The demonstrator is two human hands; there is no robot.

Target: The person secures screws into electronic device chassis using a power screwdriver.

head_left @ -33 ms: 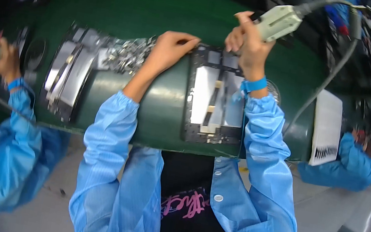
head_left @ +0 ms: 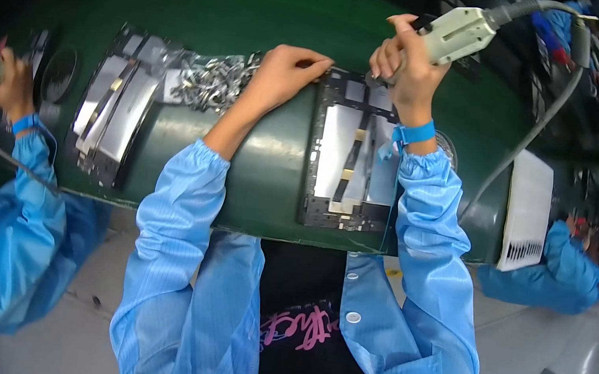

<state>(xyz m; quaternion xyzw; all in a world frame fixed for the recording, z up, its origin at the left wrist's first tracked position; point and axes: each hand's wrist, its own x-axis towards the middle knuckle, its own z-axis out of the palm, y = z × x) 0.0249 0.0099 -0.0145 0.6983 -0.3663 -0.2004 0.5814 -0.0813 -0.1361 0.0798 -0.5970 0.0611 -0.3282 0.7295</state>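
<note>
While the right hand [head_left: 405, 65] grips a pale electric screwdriver [head_left: 459, 29] in a closed fist, its tip comes down at the top edge of an opened tablet chassis [head_left: 353, 156] that lies on the green conveyor belt [head_left: 266, 13] directly in front of the worker. A grey cable [head_left: 544, 118] curves from the tool's rear down toward the belt's right side. The left hand [head_left: 287, 73] rests at the chassis's upper left corner, fingers curled and drawn together; whether they pinch a screw cannot be told. Just left of that hand sits a heap of small shiny metal parts [head_left: 210, 79], and beyond it another opened chassis [head_left: 113, 110]. A white vented panel [head_left: 527, 211] lies at the belt's right. Co-workers in blue smocks stand at either side, the left one's hand [head_left: 10, 76] raised with a small tool.
</note>
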